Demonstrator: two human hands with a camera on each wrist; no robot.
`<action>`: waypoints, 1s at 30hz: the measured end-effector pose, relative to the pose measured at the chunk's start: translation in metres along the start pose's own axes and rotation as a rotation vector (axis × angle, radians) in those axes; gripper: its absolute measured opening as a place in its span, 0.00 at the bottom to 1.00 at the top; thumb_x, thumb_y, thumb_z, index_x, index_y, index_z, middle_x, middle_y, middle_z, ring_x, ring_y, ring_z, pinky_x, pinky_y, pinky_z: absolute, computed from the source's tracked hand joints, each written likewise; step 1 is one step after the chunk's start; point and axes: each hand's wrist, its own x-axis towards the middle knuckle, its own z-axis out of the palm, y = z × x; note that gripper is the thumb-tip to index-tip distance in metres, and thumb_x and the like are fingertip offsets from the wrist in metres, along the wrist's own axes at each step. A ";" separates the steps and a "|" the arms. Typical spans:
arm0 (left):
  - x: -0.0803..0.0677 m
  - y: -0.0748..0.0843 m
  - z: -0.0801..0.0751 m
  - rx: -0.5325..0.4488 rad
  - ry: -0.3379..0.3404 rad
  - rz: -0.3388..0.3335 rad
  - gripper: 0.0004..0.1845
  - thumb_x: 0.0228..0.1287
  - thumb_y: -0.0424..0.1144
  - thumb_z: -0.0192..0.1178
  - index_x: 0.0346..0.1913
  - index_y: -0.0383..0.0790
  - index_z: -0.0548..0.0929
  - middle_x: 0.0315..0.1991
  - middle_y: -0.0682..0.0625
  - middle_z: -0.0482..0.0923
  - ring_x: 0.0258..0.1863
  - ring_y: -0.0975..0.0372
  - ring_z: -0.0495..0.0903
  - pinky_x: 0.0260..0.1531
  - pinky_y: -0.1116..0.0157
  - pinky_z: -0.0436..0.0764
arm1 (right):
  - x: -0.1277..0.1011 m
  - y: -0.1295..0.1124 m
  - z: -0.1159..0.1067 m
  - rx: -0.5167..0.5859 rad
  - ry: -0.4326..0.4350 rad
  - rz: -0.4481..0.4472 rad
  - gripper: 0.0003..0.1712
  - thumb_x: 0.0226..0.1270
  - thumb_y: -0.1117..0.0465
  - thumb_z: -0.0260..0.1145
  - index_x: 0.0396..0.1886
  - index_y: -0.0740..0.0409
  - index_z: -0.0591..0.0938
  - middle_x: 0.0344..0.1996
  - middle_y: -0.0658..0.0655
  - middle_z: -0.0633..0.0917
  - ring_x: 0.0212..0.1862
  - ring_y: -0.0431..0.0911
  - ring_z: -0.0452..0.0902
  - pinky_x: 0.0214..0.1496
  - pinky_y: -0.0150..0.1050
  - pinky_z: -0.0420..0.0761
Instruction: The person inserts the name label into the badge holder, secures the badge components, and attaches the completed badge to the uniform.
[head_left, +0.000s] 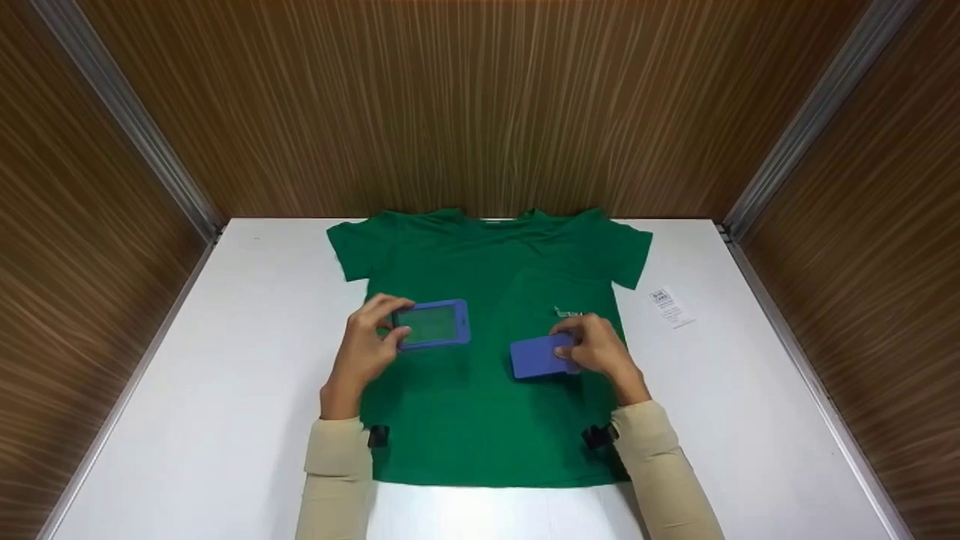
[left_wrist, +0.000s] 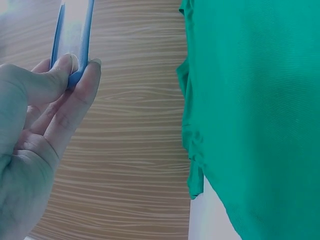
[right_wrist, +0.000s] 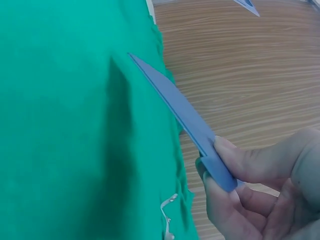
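A green T-shirt (head_left: 487,375) lies flat on the white table (head_left: 225,375), collar toward the far wall. Above its left half my left hand (head_left: 367,341) pinches the end of a blue card holder with a clear window (head_left: 433,324). The left wrist view shows thumb and forefinger (left_wrist: 75,82) clamped on the holder's blue edge (left_wrist: 75,30). Above the shirt's right half my right hand (head_left: 596,346) pinches a plain blue card-like piece (head_left: 538,357). In the right wrist view that flat blue piece (right_wrist: 185,117) hangs just over the green shirt (right_wrist: 65,125), held between thumb and fingers.
A small white printed card (head_left: 670,307) lies on the table right of the shirt's sleeve. Brown wood-grain walls (head_left: 480,105) enclose the table at the back and both sides, with metal strips in the corners. Beige sleeves cover both forearms.
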 end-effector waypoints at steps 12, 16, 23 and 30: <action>0.000 0.001 0.000 -0.009 0.006 -0.004 0.18 0.64 0.23 0.68 0.56 0.37 0.86 0.51 0.43 0.83 0.46 0.57 0.83 0.41 0.56 0.88 | 0.003 0.000 0.013 -0.042 0.000 0.024 0.13 0.63 0.69 0.74 0.48 0.64 0.89 0.33 0.64 0.85 0.29 0.46 0.79 0.26 0.37 0.83; 0.000 0.001 0.000 -0.010 0.006 0.000 0.18 0.64 0.23 0.68 0.56 0.36 0.86 0.51 0.42 0.83 0.44 0.57 0.83 0.40 0.57 0.88 | 0.003 0.000 0.015 -0.044 -0.003 0.080 0.14 0.64 0.69 0.74 0.49 0.63 0.89 0.35 0.66 0.86 0.25 0.46 0.82 0.24 0.37 0.85; -0.001 0.000 0.000 -0.004 -0.001 0.002 0.18 0.63 0.23 0.68 0.56 0.37 0.86 0.51 0.43 0.83 0.46 0.56 0.84 0.41 0.57 0.88 | 0.004 0.002 0.018 -0.113 0.013 0.108 0.16 0.60 0.68 0.76 0.49 0.62 0.90 0.38 0.67 0.87 0.28 0.47 0.83 0.23 0.36 0.84; 0.000 0.000 0.001 -0.008 0.001 0.019 0.18 0.64 0.23 0.68 0.56 0.38 0.86 0.50 0.44 0.83 0.45 0.56 0.84 0.40 0.58 0.88 | 0.005 0.006 0.019 -0.134 0.018 0.093 0.19 0.61 0.68 0.76 0.52 0.63 0.89 0.41 0.68 0.88 0.30 0.47 0.84 0.31 0.41 0.86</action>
